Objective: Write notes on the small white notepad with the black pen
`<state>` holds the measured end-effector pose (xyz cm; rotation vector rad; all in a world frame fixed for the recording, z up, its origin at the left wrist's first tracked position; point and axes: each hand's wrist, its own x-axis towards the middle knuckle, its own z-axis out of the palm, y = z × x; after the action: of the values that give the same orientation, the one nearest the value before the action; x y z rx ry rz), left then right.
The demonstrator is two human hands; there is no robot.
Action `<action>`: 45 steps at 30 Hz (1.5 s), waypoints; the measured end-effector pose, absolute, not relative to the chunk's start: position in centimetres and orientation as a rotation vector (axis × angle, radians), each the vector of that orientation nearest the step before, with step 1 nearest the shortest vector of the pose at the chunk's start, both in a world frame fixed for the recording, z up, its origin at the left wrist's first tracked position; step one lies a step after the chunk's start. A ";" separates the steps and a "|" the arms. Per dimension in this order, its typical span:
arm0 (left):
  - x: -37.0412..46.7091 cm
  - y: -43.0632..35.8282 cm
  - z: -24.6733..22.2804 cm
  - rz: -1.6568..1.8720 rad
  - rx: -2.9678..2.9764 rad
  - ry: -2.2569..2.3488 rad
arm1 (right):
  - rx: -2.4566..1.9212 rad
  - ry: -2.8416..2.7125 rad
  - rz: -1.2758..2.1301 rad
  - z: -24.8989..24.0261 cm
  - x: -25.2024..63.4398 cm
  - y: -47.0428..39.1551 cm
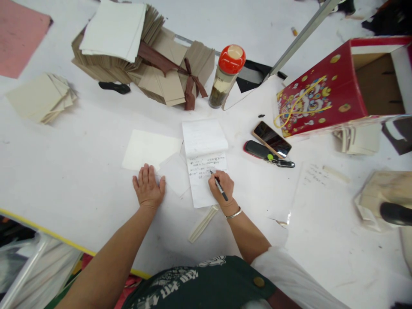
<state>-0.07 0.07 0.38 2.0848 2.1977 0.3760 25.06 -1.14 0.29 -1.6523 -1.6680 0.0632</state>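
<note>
My right hand [222, 185] is closed around a black pen [221, 190], its tip against the lower page of a notepad [206, 189]. Several lines of handwriting run across that page, and the upper page is folded back above it. My left hand [149, 187] lies flat with fingers spread, its fingertips at the lower edge of a cream sheet [151, 148]. Between that hand and the notepad is a thin whitish sheet [175, 174]. Below the notepad, a narrow pale strip [203, 224] lies at a slant.
Stacks of grey-brown card pieces [167, 86] stand at the back beside a red-lidded bottle [227, 75]. To the right are a phone [272, 139], a black-handled tool [260, 151] and a red box [322, 92]. A yellow edge [48, 231] borders the white table.
</note>
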 end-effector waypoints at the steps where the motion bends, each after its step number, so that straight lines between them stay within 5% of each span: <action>1: -0.1 0.1 0.4 0.374 2.091 2.200 | -1.651 -1.672 0.065 0.3 25.0 -1.1; 27: -0.1 0.0 0.1 0.374 2.114 2.211 | -1.738 -1.642 0.115 -0.3 25.1 -1.5; 45: -0.1 0.0 0.3 0.399 2.083 2.189 | -1.651 -1.662 0.440 2.8 23.2 -3.4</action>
<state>-0.09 0.02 0.25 2.0832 2.1892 0.3993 23.16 -3.43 2.81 -1.6511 -1.6616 0.4397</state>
